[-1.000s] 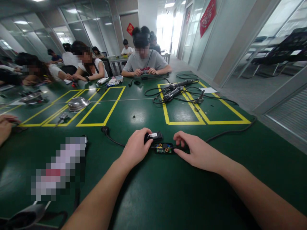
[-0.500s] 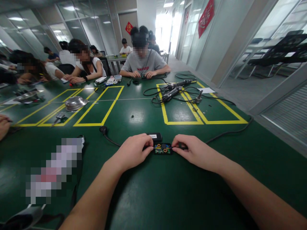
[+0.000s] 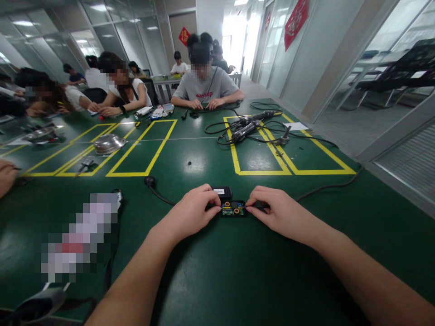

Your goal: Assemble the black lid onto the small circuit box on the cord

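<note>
An open black plastic case with a green circuit board (image 3: pixel 233 209) lies on the table between my hands. Copper-wound coils and coloured wires show on the board. My left hand (image 3: pixel 194 209) pinches the case's left end, where a black plug cord (image 3: pixel 162 197) runs in behind the fingers. On the other side my right hand (image 3: pixel 277 209) has thumb and forefinger closed round a black cable (image 3: pixel 322 186) at the case's right end. My fingertips partly cover both cable entries. Just behind the case rests its black cover (image 3: pixel 223 192) with a white label.
The cord's round plug (image 3: pixel 149 181) lies to the left. Farther back are electric screwdrivers (image 3: pixel 245 129) with coiled leads, a metal bowl (image 3: pixel 109 144) and yellow tape outlines. A blurred-out long item (image 3: pixel 83 235) lies at left. A co-worker (image 3: pixel 205 83) sits opposite; others sit at left.
The view has shifted slightly, so everything sits a little farther right in the picture. Both hands keep the same hold at the two ends of the case.
</note>
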Demonstrator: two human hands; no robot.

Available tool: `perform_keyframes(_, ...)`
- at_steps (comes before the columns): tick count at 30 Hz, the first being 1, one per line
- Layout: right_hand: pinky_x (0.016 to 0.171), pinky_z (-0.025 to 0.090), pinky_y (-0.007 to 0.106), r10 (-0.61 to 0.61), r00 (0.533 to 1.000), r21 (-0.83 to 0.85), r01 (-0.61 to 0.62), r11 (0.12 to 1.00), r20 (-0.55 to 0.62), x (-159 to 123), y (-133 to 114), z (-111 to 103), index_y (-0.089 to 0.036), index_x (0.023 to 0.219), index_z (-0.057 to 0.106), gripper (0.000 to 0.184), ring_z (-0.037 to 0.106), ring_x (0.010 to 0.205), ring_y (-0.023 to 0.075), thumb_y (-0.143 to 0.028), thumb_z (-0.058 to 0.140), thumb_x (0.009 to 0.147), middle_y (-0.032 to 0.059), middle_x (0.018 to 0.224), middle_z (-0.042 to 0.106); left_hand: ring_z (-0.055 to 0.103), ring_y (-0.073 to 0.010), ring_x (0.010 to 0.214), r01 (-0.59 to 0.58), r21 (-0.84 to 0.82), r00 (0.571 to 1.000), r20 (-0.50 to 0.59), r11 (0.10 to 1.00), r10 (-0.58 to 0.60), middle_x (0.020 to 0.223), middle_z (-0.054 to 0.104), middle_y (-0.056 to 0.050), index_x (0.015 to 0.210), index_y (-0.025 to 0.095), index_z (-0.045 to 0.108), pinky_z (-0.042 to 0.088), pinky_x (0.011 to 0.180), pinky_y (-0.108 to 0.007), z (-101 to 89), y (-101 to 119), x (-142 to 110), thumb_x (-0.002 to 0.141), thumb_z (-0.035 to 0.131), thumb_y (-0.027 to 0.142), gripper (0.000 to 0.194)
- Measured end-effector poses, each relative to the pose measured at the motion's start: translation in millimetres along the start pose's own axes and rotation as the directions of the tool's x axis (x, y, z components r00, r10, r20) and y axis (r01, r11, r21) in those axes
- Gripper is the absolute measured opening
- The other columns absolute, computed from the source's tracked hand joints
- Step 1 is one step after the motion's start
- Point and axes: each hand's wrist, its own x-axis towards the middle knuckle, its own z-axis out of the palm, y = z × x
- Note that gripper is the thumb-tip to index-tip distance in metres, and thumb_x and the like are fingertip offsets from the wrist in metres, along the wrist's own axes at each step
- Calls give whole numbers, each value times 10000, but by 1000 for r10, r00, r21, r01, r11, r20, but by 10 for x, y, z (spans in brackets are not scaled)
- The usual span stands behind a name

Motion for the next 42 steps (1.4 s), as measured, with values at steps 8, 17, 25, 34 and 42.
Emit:
perform_keyframes(8, 734, 529, 321, -7, 1000, -26, 7, 1000, -11, 1, -11, 2, -227, 928, 759, 93, 677, 788, 189, -170, 706, 980, 37, 958, 736, 667, -182, 816, -12, 17, 1000, -10, 1000, 12, 944, 715, -17, 920, 210, 789, 511, 788, -316, -34, 23, -20, 976, 771, 129, 100)
perform_keyframes(17, 776, 544, 344, 82, 994, 77, -87, 993, 70, 34, 40, -56, -242, 888, 766, 86, 704, 827, 212, -240, 722, 962, 33, 917, 768, 722, -217, 945, -29, 1, 999, 18, 1000, 29, 1025, 760, -39, 898, 213, 810, 568, 898, -363, -55, -55, -4, 963, 768, 124, 118)
perform_keyframes(25, 779, 567, 367, 134, 986, 106, -145, 984, 101, 42, 32, -42, -246, 958, 763, 117, 674, 806, 219, -318, 671, 956, 42, 893, 766, 651, -293, 1371, -13, 22, 980, -196, 1000, 17, 1473, 696, -121, 1235, 232, 816, 509, 1222, -524, 59, -97, 42, 1026, 651, 129, 285)
perform_keyframes(34, 853, 586, 399, 136, 984, 167, -154, 974, 115, 11, 20, -50, -227, 1351, 625, 455, 708, 903, 233, -315, 718, 914, 45, 1000, 751, 706, -279, 1211, 99, -51, 971, -215, 994, -108, 1283, 813, -81, 1324, 210, 779, 551, 1123, -466, 9, -57, 66, 995, 752, 138, 338)
perform_keyframes(42, 874, 583, 411, 148, 981, 185, -170, 968, 126, 15, 20, -20, -245, 1484, 618, 659, 712, 922, 243, -391, 814, 872, 37, 1021, 743, 702, -258, 1220, -63, -136, 998, -7, 989, 63, 1309, 796, -58, 1280, 263, 794, 543, 1125, -439, 58, 62, 11, 965, 814, 156, 333)
